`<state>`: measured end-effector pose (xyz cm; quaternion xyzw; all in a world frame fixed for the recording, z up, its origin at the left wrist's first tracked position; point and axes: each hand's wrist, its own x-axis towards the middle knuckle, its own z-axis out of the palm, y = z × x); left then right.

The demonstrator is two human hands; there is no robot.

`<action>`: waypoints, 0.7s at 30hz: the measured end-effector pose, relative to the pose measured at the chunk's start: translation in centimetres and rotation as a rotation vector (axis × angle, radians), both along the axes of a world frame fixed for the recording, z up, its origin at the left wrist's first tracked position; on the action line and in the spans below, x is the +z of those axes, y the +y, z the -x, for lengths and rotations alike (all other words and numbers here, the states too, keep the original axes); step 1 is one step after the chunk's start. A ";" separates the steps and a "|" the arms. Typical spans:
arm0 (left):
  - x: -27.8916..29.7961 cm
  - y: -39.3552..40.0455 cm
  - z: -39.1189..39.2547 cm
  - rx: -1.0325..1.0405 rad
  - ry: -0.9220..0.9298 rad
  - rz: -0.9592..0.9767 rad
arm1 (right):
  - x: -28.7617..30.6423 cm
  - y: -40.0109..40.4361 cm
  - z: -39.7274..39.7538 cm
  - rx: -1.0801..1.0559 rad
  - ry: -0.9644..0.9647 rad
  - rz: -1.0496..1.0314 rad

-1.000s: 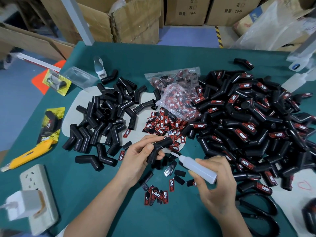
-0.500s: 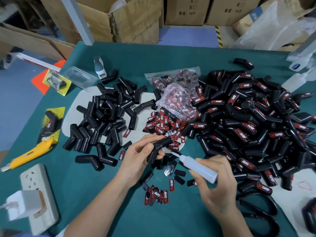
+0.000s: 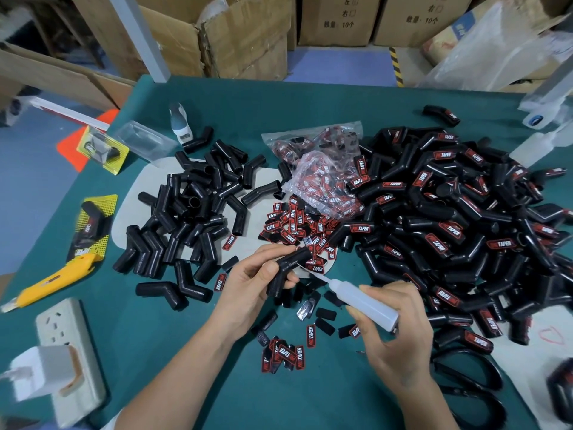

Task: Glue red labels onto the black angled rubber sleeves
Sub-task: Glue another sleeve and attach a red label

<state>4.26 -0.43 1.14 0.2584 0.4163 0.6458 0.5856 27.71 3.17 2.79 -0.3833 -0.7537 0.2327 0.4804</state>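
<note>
Left hand (image 3: 252,285) grips black sleeve (image 3: 286,271); right hand (image 3: 395,330) pinches glue bottle (image 3: 362,301), nozzle tip at sleeve, above green counter (image 3: 173,321).

Your unlabelled sleeves (image 3: 192,218) lie left of centre, labelled sleeves (image 3: 459,231) right, loose labels (image 3: 297,225) between them.

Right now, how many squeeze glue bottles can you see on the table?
2. One glue bottle is held in the right hand, nozzle pointing toward the sleeve in the left hand. A second bottle lies at the table's far right edge. Others may be hidden.
</note>
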 end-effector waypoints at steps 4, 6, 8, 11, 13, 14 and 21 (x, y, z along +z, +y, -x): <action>0.0 0.0 -0.2 0.008 -0.002 0.013 | 0.0 -0.1 0.0 0.023 0.009 0.000; -0.1 0.0 -0.1 0.006 0.002 0.007 | 0.0 0.0 -0.1 -0.001 0.014 -0.002; -0.1 0.0 0.0 0.001 0.005 0.003 | -0.1 0.0 -0.2 -0.009 0.014 -0.001; -0.2 0.0 -0.1 0.000 0.004 0.004 | -0.3 -0.2 -0.2 0.013 0.001 -0.003; -0.3 0.0 0.0 0.001 0.006 -0.004 | -0.3 -0.2 -0.2 0.005 0.004 -0.004; -0.3 0.0 0.0 0.000 0.007 -0.007 | -0.3 -0.2 -0.2 -0.005 0.008 -0.003; -0.4 0.0 0.0 -0.002 0.018 -0.020 | -0.3 -0.2 -0.2 0.000 0.005 -0.001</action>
